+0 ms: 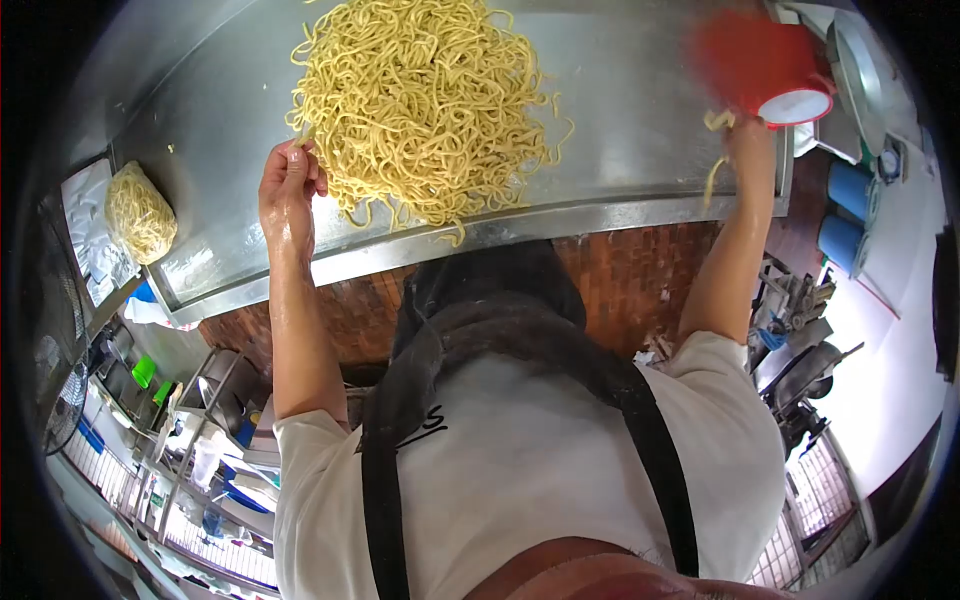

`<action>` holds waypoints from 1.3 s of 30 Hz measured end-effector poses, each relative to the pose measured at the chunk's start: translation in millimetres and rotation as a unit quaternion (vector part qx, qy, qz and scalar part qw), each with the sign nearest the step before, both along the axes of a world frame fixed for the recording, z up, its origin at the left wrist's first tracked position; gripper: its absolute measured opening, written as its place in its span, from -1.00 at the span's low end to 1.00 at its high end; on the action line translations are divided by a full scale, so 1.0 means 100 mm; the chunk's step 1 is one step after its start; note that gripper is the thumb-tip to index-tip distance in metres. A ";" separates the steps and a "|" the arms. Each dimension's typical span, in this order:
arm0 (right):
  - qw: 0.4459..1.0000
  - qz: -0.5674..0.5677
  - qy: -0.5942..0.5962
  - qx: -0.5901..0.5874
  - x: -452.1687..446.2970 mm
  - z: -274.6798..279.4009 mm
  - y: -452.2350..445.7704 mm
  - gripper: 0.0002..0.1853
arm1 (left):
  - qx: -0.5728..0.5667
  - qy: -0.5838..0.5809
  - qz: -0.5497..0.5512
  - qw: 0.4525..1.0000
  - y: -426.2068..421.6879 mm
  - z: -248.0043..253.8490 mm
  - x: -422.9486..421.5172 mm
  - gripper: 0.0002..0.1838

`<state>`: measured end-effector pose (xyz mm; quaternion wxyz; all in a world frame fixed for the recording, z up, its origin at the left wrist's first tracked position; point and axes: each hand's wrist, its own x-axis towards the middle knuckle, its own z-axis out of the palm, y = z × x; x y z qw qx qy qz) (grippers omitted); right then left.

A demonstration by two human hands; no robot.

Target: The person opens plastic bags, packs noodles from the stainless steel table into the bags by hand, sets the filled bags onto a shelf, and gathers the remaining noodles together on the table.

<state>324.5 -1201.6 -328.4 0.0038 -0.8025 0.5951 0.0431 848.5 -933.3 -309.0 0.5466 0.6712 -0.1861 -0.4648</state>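
Note:
A broad heap of yellow noodles (425, 110) lies on the metal worktop. At the heap's left edge is my left hand (288, 195), wet-looking, its thumb and fingers pinched together on a noodle end. Out to the right, my right hand (748, 145) is up against a red container (775, 65) with a white round end. The container is partly smeared by motion, and it hides most of the fingers; the hand seems closed on it. Loose noodle strands (714, 182) hang beside this hand.
A clear plastic bag of noodles (140, 215) rests on the left of the metal worktop (620, 120), whose raised front edge runs before my body. Blue containers (842, 240) stand beyond the right side. Behind at lower left is a crowded shelf rack (205, 460).

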 end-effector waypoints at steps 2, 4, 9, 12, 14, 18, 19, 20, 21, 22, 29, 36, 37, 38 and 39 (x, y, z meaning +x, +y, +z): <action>0.999 0.039 -0.001 -0.019 0.44 0.13 0.24 -0.72 | 0.016 -0.002 0.002 1.000 -0.02 -0.02 -0.04 -0.67; 0.956 0.095 -0.277 -0.014 1.29 -0.16 0.52 -0.67 | 0.027 -0.009 -0.007 1.000 -0.06 -0.04 -0.09 -0.68; 0.925 0.227 -0.285 0.111 2.93 -0.58 1.28 -0.46 | 0.049 -0.092 -0.020 0.994 -0.11 -0.09 -0.11 -0.73; 0.914 0.240 -0.258 0.200 3.10 -0.80 1.37 -0.44 | 0.055 -0.268 -0.078 0.959 -0.16 -0.27 -0.19 -0.58; 0.868 0.243 -0.381 0.205 3.01 -0.92 1.29 -0.49 | -0.011 -0.395 -0.162 0.904 -0.15 -0.83 -0.26 -0.54; 0.778 0.133 -0.496 0.363 2.78 -0.55 1.07 -0.59 | 0.037 -0.400 -0.172 0.899 -0.23 -0.97 -0.40 -0.64; 0.740 0.098 -0.536 0.394 2.68 -0.47 1.04 -0.58 | 0.052 -0.331 -0.140 0.932 -0.26 -0.86 -0.36 -0.65; 0.699 0.061 -0.573 0.424 2.57 -0.44 1.03 -0.57 | 0.068 -0.260 -0.107 0.957 -0.27 -0.74 -0.32 -0.67; 0.695 0.069 -0.562 0.442 2.46 -0.43 1.01 -0.55 | 0.050 -0.252 -0.092 0.962 -0.25 -0.56 -0.29 -0.67; 0.692 0.078 -0.552 0.459 2.35 -0.44 0.99 -0.52 | 0.063 -0.121 -0.081 0.987 -0.23 -0.44 -0.24 -0.60; 0.807 0.027 -0.451 0.380 2.12 -1.11 1.12 -0.43 | 0.098 -0.343 -0.188 0.915 0.14 -0.49 -0.26 -0.53; 0.666 0.030 -0.511 0.543 2.26 -0.54 1.02 -0.42 | 0.020 -0.337 -0.127 0.933 0.01 -0.19 -0.62 -0.58; 0.655 0.046 -0.534 0.533 2.19 -0.50 0.99 -0.41 | 0.008 -0.344 -0.130 0.930 0.00 -0.19 -0.64 -0.59; 0.644 0.062 -0.556 0.522 2.12 -0.48 0.97 -0.41 | 0.011 -0.337 -0.133 0.932 0.00 -0.19 -0.64 -0.60; 0.760 0.070 -0.498 0.411 2.04 -0.56 0.97 -0.40 | 0.014 -0.330 -0.138 0.934 0.00 -0.20 -0.66 -0.61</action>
